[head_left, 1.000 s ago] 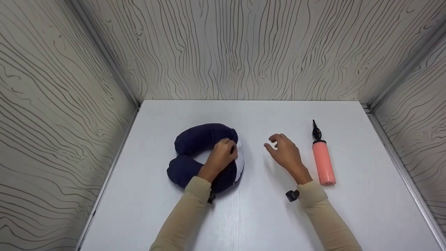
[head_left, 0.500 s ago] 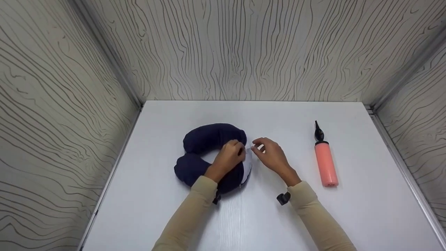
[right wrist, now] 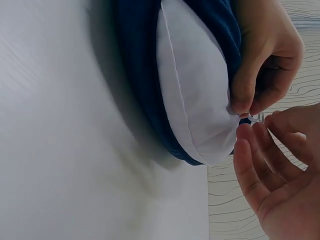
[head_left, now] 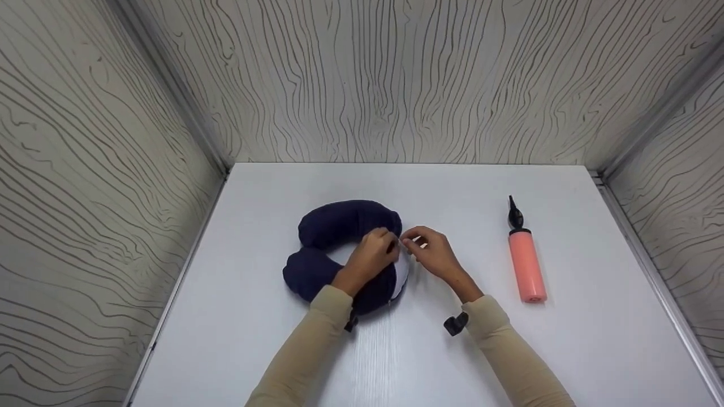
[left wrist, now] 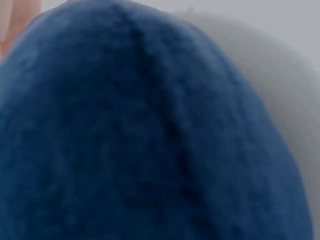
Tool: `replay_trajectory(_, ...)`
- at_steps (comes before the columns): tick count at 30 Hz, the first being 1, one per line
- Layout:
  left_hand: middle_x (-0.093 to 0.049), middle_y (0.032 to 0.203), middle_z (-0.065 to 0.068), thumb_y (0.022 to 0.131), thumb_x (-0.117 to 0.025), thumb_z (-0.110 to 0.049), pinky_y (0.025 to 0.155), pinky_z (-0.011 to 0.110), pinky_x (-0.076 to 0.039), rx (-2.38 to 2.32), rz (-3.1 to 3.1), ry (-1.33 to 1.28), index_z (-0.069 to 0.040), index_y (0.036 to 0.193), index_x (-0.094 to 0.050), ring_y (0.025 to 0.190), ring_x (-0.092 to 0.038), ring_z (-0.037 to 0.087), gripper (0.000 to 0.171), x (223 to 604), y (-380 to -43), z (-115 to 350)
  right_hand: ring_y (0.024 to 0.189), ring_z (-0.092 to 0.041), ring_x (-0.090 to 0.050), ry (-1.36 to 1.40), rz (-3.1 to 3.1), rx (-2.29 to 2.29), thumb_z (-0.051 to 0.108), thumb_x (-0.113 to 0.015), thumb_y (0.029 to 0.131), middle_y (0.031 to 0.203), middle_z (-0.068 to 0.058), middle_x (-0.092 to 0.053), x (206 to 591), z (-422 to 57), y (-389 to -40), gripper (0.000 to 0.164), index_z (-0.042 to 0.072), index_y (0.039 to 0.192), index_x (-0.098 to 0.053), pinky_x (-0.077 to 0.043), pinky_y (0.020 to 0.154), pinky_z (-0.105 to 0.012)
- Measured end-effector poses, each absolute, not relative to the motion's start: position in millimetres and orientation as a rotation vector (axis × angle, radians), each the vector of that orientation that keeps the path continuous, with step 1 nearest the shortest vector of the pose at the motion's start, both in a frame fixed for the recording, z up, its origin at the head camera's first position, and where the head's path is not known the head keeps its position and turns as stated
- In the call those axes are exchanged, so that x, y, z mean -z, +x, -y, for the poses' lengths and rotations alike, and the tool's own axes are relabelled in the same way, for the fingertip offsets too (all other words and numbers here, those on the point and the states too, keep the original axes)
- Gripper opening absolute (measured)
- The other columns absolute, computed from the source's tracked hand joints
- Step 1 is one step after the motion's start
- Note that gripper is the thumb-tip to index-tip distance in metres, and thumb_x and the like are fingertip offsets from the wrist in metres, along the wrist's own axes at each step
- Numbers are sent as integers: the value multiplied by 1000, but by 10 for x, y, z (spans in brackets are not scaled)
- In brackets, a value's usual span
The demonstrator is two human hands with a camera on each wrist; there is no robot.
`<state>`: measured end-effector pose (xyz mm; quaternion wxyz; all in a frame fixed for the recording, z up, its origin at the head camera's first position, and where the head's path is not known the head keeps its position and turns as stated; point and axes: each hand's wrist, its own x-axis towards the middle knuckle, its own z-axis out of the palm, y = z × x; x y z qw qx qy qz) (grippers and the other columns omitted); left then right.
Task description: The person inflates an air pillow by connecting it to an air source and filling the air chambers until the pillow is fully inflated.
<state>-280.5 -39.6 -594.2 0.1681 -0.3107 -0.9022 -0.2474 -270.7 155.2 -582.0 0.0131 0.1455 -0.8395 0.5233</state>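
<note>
A navy U-shaped neck pillow (head_left: pixel 339 217) lies on the table, its cover parted on the right side. The white inner cushion (right wrist: pixel 192 85) bulges out of that opening in the right wrist view. A small clear plastic air valve (right wrist: pixel 257 118) sticks out from the cushion's edge. My left hand (head_left: pixel 372 252) reaches over the pillow and pinches the valve's base between thumb and forefinger. From the right, my right hand (head_left: pixel 432 253) pinches the valve's outer end with its fingertips. Blue cover fabric (left wrist: pixel 125 130) fills most of the left wrist view.
To the right of the hands lies a pink hand pump (head_left: pixel 527 265) with a black nozzle (head_left: pixel 515 215), pointing away. Wood-patterned panels (head_left: pixel 362 79) enclose the white table (head_left: pixel 243 350) at the back and both sides.
My right hand has moved left from beside the pillow to the valve and now pinches it. The left hand and pillow shifted slightly right, then stayed put.
</note>
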Motion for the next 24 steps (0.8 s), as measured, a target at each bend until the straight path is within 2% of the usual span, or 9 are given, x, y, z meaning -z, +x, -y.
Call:
replay_trajectory(5, -69, 93, 9, 94, -74, -5, 81, 30, -60, 727, 2588, -887, -1, 100, -77, 89, -69, 22, 8, 5956, -2785, 400, 81, -28, -73, 416, 2615, -1722, 13, -74, 101, 106, -15, -76, 5856, -1544, -2711, 13, 4, 109, -77, -55, 60, -23)
replay_trajectory(11, -69, 93, 8, 94, -76, -6, 78, 27, -59, 710, 2601, -900, -3, 101, -77, 88, -68, 20, 8, 5927, -2786, 393, 76, -20, -70, 331, 2623, -1808, 14, -76, 99, 103, -16, -76, 5868, -1546, -2741, 16, 2, 110, -75, -58, 61, -31)
replay_trajectory(16, -68, 94, 8, 91, -79, -6, 78, 28, -60, 719, 2601, -907, -3, 102, -77, 88, -67, 20, 11, 5906, -2793, 395, 74, -13, -69, 249, 2681, -1852, 16, -79, 97, 99, -12, -75, 5876, -1521, -2763, 20, 2, 109, -75, -56, 59, -27)
replay_trajectory(24, -69, 95, 8, 90, -80, -7, 80, 28, -60, 665, 2593, -937, -3, 102, -77, 90, -68, 21, 13, 5917, -2788, 389, 65, -13, -63, 145, 2738, -1825, 15, -80, 95, 83, -3, -74, 5884, -1508, -2786, 14, 2, 100, -79, -54, 57, -29)
